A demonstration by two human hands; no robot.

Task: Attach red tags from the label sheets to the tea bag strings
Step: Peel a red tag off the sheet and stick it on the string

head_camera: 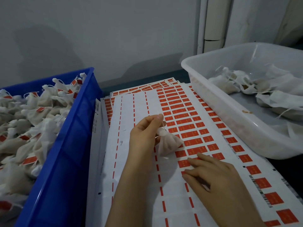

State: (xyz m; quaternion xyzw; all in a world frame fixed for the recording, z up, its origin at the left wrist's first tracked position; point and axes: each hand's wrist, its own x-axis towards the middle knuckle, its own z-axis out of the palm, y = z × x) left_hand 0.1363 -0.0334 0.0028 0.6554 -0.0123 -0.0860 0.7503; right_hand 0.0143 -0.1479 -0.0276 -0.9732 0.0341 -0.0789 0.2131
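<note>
The left hand (144, 133) pinches the string of a tea bag (168, 144), which hangs over the middle of the top label sheet (131, 112). The right hand (214, 174) lies flat with relaxed fingers, touching, it seems, a red tag (183, 163). A blue crate (65, 153) stands at the sheet's left edge and a white tub (229, 115) at its right edge.

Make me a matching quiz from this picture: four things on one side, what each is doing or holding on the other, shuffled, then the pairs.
1. blue crate
2. white tub
3. left hand
4. right hand

A. fingers rest on the label sheet
B. holds plain bags, no red tags showing
C. pinches a tea bag by its string
D. holds red-tagged bags

Pairs: 1-D, 2-B, 3-C, 4-A
</note>
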